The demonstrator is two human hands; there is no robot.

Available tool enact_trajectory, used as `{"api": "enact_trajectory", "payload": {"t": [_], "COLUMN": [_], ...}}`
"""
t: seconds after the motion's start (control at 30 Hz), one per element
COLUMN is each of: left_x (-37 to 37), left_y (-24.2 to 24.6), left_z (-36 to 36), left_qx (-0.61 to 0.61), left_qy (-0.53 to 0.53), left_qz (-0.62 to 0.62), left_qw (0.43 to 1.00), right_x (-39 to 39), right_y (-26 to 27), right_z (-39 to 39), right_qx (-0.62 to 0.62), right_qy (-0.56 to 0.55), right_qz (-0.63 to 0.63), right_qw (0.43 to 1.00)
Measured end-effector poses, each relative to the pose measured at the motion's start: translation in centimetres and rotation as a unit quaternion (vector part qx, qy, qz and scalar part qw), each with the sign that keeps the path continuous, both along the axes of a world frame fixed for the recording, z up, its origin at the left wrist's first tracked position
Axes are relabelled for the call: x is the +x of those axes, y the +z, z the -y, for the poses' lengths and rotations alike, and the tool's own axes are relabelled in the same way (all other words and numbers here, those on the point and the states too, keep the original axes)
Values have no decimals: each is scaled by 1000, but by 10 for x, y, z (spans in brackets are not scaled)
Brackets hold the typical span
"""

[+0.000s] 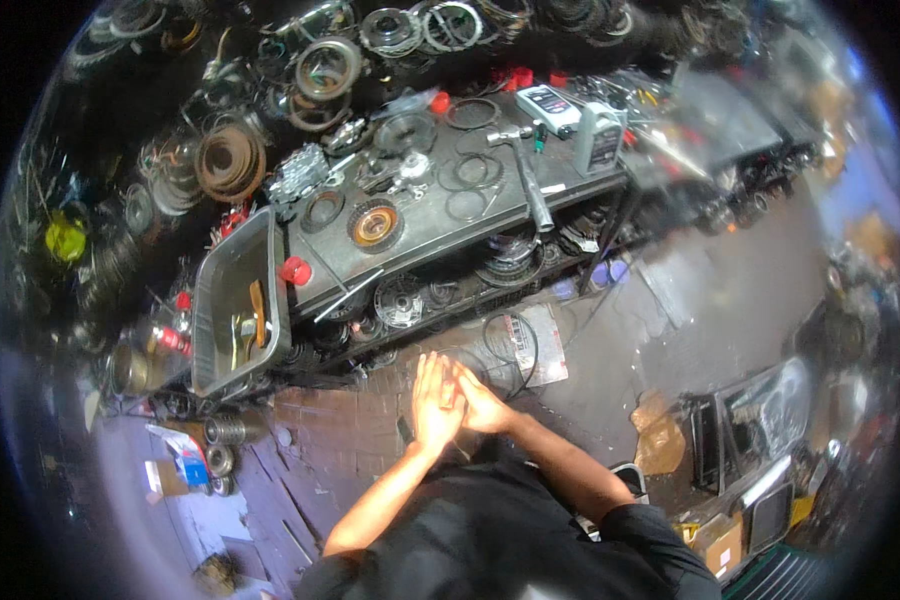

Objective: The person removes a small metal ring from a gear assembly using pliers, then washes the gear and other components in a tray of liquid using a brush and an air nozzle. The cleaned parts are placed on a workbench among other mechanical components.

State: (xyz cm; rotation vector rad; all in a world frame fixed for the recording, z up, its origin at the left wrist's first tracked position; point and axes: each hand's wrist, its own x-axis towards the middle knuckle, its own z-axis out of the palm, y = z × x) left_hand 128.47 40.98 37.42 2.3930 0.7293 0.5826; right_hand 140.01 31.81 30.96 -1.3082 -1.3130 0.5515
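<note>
My left hand point(435, 409) and my right hand point(486, 401) meet palm to palm above the floor, in front of my dark shirt point(487, 517). The fingers are stretched out and point towards the workbench point(427, 247). No object shows in either hand, though the space between the palms is hidden. On the bench beyond lie a hammer point(529, 180), a gear drum with a copper-coloured centre point(375, 223), thin rings point(469, 204) and a metal valve body point(300, 174). A grey plastic bottle point(600, 142) stands at the bench's right end.
A grey plastic tub point(274, 247) with brushes inside stands left of the bench. Clutch discs and drums point(399, 300) fill the lower shelf. Cardboard point(544, 345) and a black hose loop point(487, 337) lie on the floor. Boxes point(720, 544) stand at lower right.
</note>
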Motion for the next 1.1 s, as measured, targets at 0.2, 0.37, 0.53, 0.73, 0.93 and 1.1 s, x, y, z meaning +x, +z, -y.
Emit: {"api": "enact_trajectory", "payload": {"t": [0.2,0.37,0.53,0.73,0.93,1.1], "left_x": [-11,-102,-191,-204,-142,-60], "left_y": [27,16,-8,3,27,44], "left_z": [-1,-64,-108,-103,-125,-179], "left_qx": [-179,-411,-430,-322,-346,-144], "left_qy": [62,218,500,504,353,256], "left_qz": [70,311,327,281,304,157], "left_qw": [979,828,677,750,814,943], "right_x": [-14,2,-10,-6,21,54], "right_y": [20,10,18,34,52,64], "right_z": [-22,-21,-24,-41,-56,-72], "right_qx": [-93,-277,-254,-232,-205,-390], "right_qy": [-45,123,275,221,195,167], "right_qz": [-62,56,191,194,91,116], "right_qw": [993,951,907,927,955,898]}}
